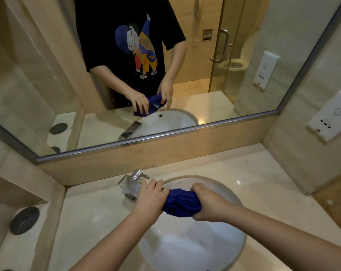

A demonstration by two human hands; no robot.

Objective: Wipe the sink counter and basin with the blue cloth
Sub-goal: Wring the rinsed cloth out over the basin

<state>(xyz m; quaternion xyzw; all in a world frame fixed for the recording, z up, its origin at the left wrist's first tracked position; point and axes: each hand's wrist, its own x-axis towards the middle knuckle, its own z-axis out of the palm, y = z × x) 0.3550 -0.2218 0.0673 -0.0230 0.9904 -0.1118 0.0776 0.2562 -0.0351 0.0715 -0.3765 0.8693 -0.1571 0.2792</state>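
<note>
Big mirror (pixel 48 75) on the wall behind. Beige stone table (pixel 91 222) holds a white oval basin (pixel 195 247). Blue cloth (pixel 180 202) is above the basin, bunched btw both hands, not touching the table. L hand (pixel 150 198) grips its left end, R hand (pixel 210 204) its right end; fingers (pixel 200 187) of both are clenched around the cloth. Chrome faucet (pixel 133 182) is just behind L hand.

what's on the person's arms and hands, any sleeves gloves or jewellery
Both forearms are bare. The left hand and right hand wear no gloves, and no rings or watch show. The mirror shows a black short-sleeved t-shirt with a cartoon print.
</note>
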